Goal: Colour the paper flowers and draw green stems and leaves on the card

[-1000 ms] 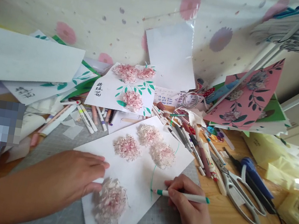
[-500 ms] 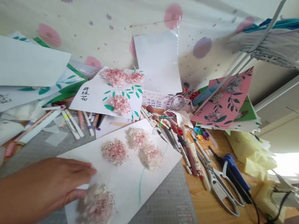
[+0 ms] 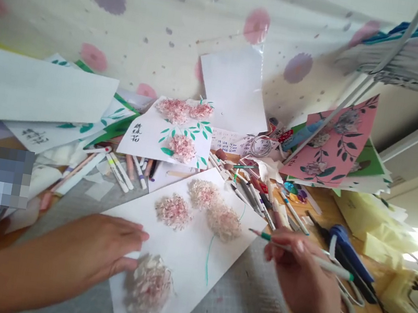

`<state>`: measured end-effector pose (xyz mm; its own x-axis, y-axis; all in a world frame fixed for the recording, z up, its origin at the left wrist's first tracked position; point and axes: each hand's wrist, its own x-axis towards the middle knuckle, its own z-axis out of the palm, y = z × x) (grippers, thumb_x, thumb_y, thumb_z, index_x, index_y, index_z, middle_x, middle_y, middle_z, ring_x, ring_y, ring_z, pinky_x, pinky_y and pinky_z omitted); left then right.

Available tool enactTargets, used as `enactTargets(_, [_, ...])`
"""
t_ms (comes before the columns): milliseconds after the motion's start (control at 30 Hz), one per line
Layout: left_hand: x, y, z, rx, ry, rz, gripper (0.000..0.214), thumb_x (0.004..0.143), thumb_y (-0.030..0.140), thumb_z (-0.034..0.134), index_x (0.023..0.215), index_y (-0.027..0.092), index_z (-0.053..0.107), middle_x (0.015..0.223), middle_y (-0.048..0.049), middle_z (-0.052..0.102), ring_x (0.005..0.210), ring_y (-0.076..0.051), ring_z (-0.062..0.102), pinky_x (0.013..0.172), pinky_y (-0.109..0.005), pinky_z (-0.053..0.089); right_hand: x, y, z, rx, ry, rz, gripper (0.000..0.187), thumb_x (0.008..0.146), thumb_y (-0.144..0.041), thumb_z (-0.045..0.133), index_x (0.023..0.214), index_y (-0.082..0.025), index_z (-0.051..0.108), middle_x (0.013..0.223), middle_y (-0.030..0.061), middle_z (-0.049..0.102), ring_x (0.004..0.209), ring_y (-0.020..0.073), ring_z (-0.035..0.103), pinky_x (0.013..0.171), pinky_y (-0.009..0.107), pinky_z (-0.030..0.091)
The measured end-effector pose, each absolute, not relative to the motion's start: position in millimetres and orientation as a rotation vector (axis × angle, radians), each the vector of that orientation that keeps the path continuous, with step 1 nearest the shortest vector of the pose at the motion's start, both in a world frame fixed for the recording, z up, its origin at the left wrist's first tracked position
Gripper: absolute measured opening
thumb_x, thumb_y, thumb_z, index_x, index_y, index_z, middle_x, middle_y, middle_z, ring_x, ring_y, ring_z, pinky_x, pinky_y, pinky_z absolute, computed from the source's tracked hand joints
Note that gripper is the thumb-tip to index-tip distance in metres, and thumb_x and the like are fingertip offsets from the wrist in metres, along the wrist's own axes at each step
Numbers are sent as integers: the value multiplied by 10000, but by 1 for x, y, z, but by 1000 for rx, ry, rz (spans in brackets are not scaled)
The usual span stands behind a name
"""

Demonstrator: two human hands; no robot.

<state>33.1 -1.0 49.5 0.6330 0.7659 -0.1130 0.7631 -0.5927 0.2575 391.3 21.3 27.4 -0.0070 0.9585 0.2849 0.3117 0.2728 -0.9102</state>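
1. Right hand point(image 3: 295, 278) reappears, pinching a pen point(image 3: 334, 267) by the paper's point(image 3: 186, 248) right edge.
2. Left hand point(image 3: 111, 244) rests on the paper over the mat point(image 3: 238, 298), grip unclear; slack pressure could let the sheet skid.

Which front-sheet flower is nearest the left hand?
The largest pink flower, at the near end of the front sheet, beside the left hand; the other three lie farther off.
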Motion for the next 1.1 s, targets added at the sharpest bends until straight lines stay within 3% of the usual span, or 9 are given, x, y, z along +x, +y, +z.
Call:
enactTargets(67, [34, 1, 49, 2572, 1232, 39, 290, 987, 342, 441, 1102, 240, 686, 1185, -65, 676, 1044, -292, 658, 888, -362, 515, 372, 13, 14, -1191, -1583, 873, 265, 916, -389, 581, 766, -196, 684, 646, 12, 624, 619, 171, 591, 592, 298, 486])
enactTargets(200, [37, 2, 52, 2581, 1243, 37, 305, 984, 318, 418, 1095, 230, 689, 1137, -84, 692, 941, -297, 685, 778, -355, 545, 348, 3, 1, -1258, -1577, 1012, 160, 820, -293, 626, 698, -193, 598, 575, -22, 538, 491, 124, 456, 447, 239, 346])
enactTargets(400, [36, 0, 52, 2538, 1256, 9, 264, 973, 301, 461, 1075, 247, 699, 1192, -69, 673, 1038, -293, 655, 933, -390, 504, 348, 7, -1, -1340, -1658, 962, 178, 830, -278, 585, 676, -197, 551, 575, -25, 510, 525, 133, 465, 492, 251, 347])
enactTargets(867, [36, -1, 49, 2591, 1267, 32, 279, 980, 302, 433, 1081, 235, 684, 1109, -48, 697, 931, -275, 677, 813, -339, 537, 349, 4, -2, -1242, -1570, 1152, 204, 828, -296, 591, 654, -202, 541, 558, -29, 518, 537, 139, 469, 521, 261, 355])
enactTargets(1100, [33, 3, 46, 2638, 1218, 33, 293, 1002, 360, 420, 1094, 245, 673, 1158, -62, 683, 974, -288, 674, 805, -339, 540, 348, 3, -4, -1250, -1572, 1153, 216, 836, -295, 589, 651, -201, 528, 571, -29, 509, 535, 135, 459, 522, 262, 341])
